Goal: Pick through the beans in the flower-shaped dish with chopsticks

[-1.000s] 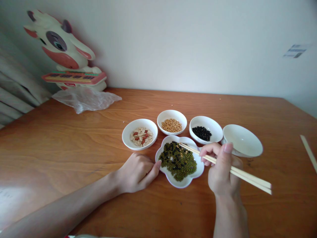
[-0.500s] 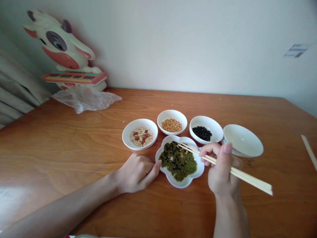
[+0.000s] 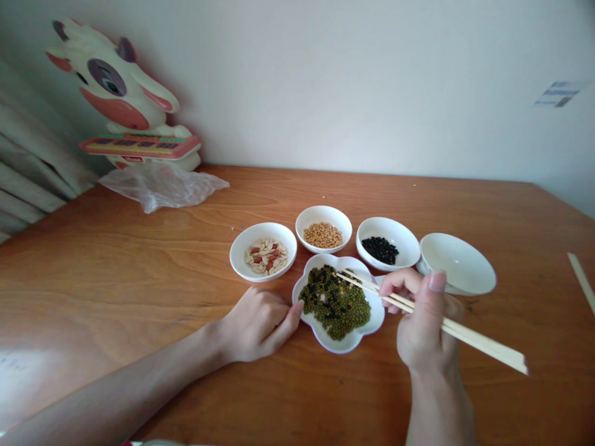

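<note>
My right hand (image 3: 425, 316) is closed around a pair of wooden chopsticks (image 3: 483, 343). Their tips, slightly apart, reach into the upper part of a white flower-shaped dish (image 3: 377, 316), among the beans. Green mung beans (image 3: 346, 314) fill much of this dish, mixed with black beans and a few yellow beans; one small white piece lies among them. At the dish's left rim, my left hand (image 3: 260, 325) rests on the table with its fingers curled and holds the edge by the thumb. Whether the chopsticks pinch a bean is too small to tell.
Behind the dish stand white bowls of peanuts (image 3: 239, 260), yellow soybeans (image 3: 346, 226) and black beans (image 3: 406, 244), plus an empty bowl (image 3: 465, 266). A cow-shaped toy keyboard (image 3: 139, 145) and a plastic bag (image 3: 167, 189) are at the back left. A pale strip (image 3: 581, 282) lies far right.
My right hand has shifted slightly right and down, and the chopsticks' rear ends moved with it. Their tips stay over the beans. My left hand keeps its place at the dish.
</note>
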### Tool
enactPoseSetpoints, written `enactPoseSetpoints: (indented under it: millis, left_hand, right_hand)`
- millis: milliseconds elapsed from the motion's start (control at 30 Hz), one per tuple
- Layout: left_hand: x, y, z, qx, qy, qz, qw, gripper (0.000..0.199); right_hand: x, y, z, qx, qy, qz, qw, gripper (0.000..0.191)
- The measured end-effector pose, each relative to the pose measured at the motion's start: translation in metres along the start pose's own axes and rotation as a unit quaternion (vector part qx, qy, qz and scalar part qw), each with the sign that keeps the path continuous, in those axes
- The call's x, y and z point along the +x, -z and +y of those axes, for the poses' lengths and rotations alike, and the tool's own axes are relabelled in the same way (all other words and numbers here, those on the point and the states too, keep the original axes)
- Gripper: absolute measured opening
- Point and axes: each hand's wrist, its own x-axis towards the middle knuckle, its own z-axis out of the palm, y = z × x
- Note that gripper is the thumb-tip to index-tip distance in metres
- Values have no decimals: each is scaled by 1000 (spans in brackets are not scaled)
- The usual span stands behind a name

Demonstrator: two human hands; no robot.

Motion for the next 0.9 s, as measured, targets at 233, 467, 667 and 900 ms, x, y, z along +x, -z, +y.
enactPoseSetpoints:
  millis: [233,467,667,900]
  left_hand:
    - [0,1,1,-1,1,-2,1000,51]
    - [0,2,1,5,-3,-2,1000,52]
    - [0,1,0,5,1,-6,1000,52]
    - [-1,3,0,-13,4,-16,1000,51]
  right_hand:
    - [0,-5,-6,-10,-17,14,1000,75]
    - [0,-5,-9,-3,-10,17,1000,76]
    - [2,0,-8,4,12,27,1000,77]
    - [7,1,-9,27,0,50,998,79]
